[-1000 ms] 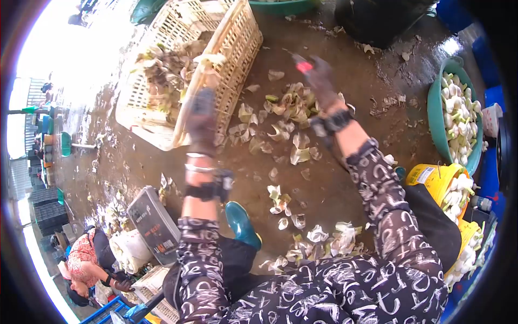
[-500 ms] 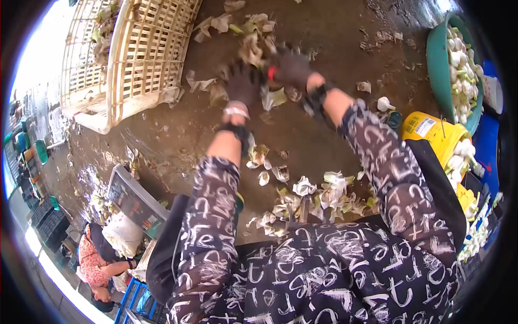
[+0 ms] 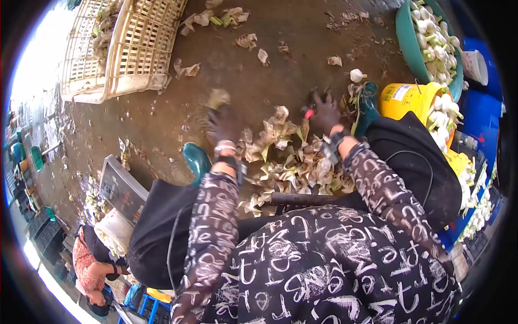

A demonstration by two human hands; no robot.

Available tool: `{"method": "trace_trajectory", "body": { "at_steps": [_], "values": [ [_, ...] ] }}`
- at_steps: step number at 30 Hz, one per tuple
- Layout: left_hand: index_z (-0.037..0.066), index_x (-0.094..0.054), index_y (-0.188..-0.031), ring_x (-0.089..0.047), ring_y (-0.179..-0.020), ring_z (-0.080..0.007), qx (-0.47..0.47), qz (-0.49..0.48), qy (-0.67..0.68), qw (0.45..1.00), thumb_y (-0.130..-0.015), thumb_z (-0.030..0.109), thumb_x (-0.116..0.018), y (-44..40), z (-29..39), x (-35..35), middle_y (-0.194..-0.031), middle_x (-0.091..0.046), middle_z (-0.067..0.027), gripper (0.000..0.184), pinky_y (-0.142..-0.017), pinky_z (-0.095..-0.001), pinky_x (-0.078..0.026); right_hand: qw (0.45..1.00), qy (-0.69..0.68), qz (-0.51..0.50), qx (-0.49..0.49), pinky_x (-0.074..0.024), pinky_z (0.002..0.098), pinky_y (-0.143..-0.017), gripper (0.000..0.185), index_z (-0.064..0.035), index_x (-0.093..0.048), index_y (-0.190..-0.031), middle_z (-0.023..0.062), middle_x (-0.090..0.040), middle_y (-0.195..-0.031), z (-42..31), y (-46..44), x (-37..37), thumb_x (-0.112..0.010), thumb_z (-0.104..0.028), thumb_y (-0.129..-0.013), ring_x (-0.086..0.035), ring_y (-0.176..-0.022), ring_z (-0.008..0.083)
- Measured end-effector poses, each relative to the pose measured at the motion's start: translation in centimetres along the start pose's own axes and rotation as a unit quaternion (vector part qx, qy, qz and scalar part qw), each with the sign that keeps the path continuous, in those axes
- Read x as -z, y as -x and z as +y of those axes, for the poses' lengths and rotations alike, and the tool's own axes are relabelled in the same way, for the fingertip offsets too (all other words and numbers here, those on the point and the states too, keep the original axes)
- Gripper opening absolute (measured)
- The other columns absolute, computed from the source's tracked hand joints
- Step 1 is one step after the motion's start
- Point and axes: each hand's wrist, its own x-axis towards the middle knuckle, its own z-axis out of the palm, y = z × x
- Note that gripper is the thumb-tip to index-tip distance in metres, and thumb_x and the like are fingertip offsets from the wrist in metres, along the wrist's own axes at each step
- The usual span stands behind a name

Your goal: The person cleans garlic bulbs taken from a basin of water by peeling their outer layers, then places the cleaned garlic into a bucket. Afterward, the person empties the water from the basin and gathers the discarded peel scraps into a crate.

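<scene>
My left hand (image 3: pixel 225 126), in a dark glove, is low over the wet floor, its fingers stretched forward and blurred. A blurred pale piece of garlic skin (image 3: pixel 218 98) is at its fingertips; I cannot tell if they touch. My right hand (image 3: pixel 326 114), also dark-gloved, has its fingers spread and a red band or tool (image 3: pixel 308 114) at the thumb. It is at the upper right side of a loose heap of garlic skins and leaves (image 3: pixel 286 156), which lies between the hands and my lap. Both wrists wear dark straps.
A cream plastic crate (image 3: pixel 143 46) stands upper left. Green boots (image 3: pixel 197 161) show on both sides. At right are a yellow bucket (image 3: pixel 402 100) and a green tub (image 3: pixel 410 40) with garlic bulbs. A loose bulb (image 3: pixel 357 75) lies on the floor. Another person (image 3: pixel 91 259) works lower left.
Both hands have come back toward my body, and the right has moved outward, farther from the left. Skins that lay farther out now form a larger heap near my lap. The view has shifted.
</scene>
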Motion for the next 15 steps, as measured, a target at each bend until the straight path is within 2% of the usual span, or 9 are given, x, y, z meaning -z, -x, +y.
{"method": "trace_trajectory", "body": {
  "at_steps": [1,2,4,6,7,9,12,14,15],
  "values": [
    [0.019,-0.038,-0.134,-0.018,-0.130,-0.0468,0.006,-0.069,0.094,0.993,-0.084,0.055,-0.043,3.2,3.9,3.4,-0.144,-0.023,-0.0187,0.062,-0.098,-0.0634,-0.024,0.998,0.025,-0.050,0.040,-0.0331,0.0567,-0.096,0.067,-0.0264,-0.032,-0.137,0.0219,-0.022,-0.142,-0.7,2.0,-0.5,-0.056,-0.049,-0.079,-0.023,-0.130,0.0425],
    [0.024,-0.042,-0.131,-0.017,-0.130,-0.0470,0.019,-0.077,0.058,0.995,-0.085,0.050,-0.043,5.1,5.3,-2.4,-0.144,-0.023,-0.0149,0.053,-0.098,-0.0638,-0.024,0.991,0.042,-0.086,0.093,-0.0341,0.0561,-0.096,0.062,-0.0275,-0.038,-0.134,0.0224,-0.023,-0.141,-0.7,3.6,-2.0,-0.056,-0.048,-0.078,-0.026,-0.128,0.0435],
    [0.025,-0.047,-0.127,-0.027,-0.126,-0.0473,-0.055,-0.179,0.167,0.968,-0.083,0.050,-0.047,9.6,8.5,3.2,-0.144,-0.024,-0.0165,0.050,-0.096,-0.0598,-0.031,0.982,0.027,-0.138,0.124,-0.0361,0.0549,-0.094,0.059,-0.0218,-0.044,-0.129,0.0236,-0.028,-0.138,-0.6,5.5,-2.5,-0.057,-0.047,-0.078,-0.033,-0.124,0.0442],
    [0.015,-0.054,-0.118,-0.041,-0.117,-0.0437,0.039,-0.310,0.330,0.891,-0.083,0.053,-0.048,9.6,7.9,5.2,-0.137,-0.036,-0.0193,0.053,-0.093,-0.0501,-0.039,0.985,-0.065,-0.115,-0.109,-0.0431,0.0457,-0.090,0.059,-0.0126,-0.052,-0.121,0.0262,-0.044,-0.126,-0.4,6.5,-1.0,-0.057,-0.051,-0.077,-0.046,-0.116,0.0381],
    [0.015,-0.054,-0.118,-0.041,-0.117,-0.0437,0.039,-0.305,0.330,0.892,-0.083,0.053,-0.048,9.3,7.3,5.5,-0.137,-0.036,-0.0193,0.053,-0.093,-0.0501,-0.039,0.986,-0.067,-0.112,-0.106,-0.0431,0.0457,-0.090,0.059,-0.0126,-0.052,-0.121,0.0262,-0.044,-0.126,0.4,6.3,-1.2,-0.057,-0.051,-0.077,-0.046,-0.116,0.0381],
    [0.017,-0.045,-0.127,-0.034,-0.125,-0.0374,0.359,-0.137,0.204,0.901,-0.080,0.055,-0.049,8.7,5.8,5.9,-0.144,-0.023,-0.0164,0.061,-0.088,-0.0512,-0.041,0.944,-0.111,-0.017,-0.311,-0.0445,0.0394,-0.087,0.057,-0.0045,-0.055,-0.114,0.0213,-0.055,-0.114,3.4,5.6,-1.0,-0.053,-0.051,-0.080,-0.052,-0.108,0.0356],
    [0.004,-0.024,-0.135,-0.034,-0.124,-0.0378,0.570,-0.109,0.228,0.782,-0.073,0.069,-0.048,8.0,1.0,0.4,-0.136,-0.031,-0.0202,0.092,-0.093,-0.0504,-0.038,0.795,-0.381,-0.215,-0.420,-0.0443,0.0351,-0.083,0.049,-0.0006,-0.058,-0.106,0.0174,-0.060,-0.104,9.4,5.5,-6.4,-0.043,-0.044,-0.087,-0.056,-0.100,0.0306],
    [-0.002,-0.014,-0.138,-0.026,-0.129,-0.0389,0.555,-0.251,0.248,0.754,-0.068,0.071,-0.053,7.3,3.3,3.6,-0.141,-0.021,-0.0236,0.109,-0.101,-0.0504,-0.029,0.725,-0.462,-0.290,-0.420,-0.0450,0.0348,-0.081,0.044,-0.0007,-0.058,-0.107,0.0170,-0.062,-0.098,11.9,5.6,-13.7,-0.038,-0.037,-0.092,-0.057,-0.098,0.0272],
    [-0.001,-0.016,-0.137,-0.028,-0.128,-0.0392,0.546,-0.262,0.217,0.765,-0.066,0.070,-0.056,7.0,4.7,3.7,-0.143,-0.019,-0.0224,0.109,-0.099,-0.0515,-0.030,0.825,-0.405,-0.292,-0.264,-0.0444,0.0337,-0.081,0.042,-0.0010,-0.057,-0.109,0.0176,-0.061,-0.099,8.9,6.9,-10.8,-0.035,-0.033,-0.094,-0.057,-0.096,0.0264]
  ]
}}
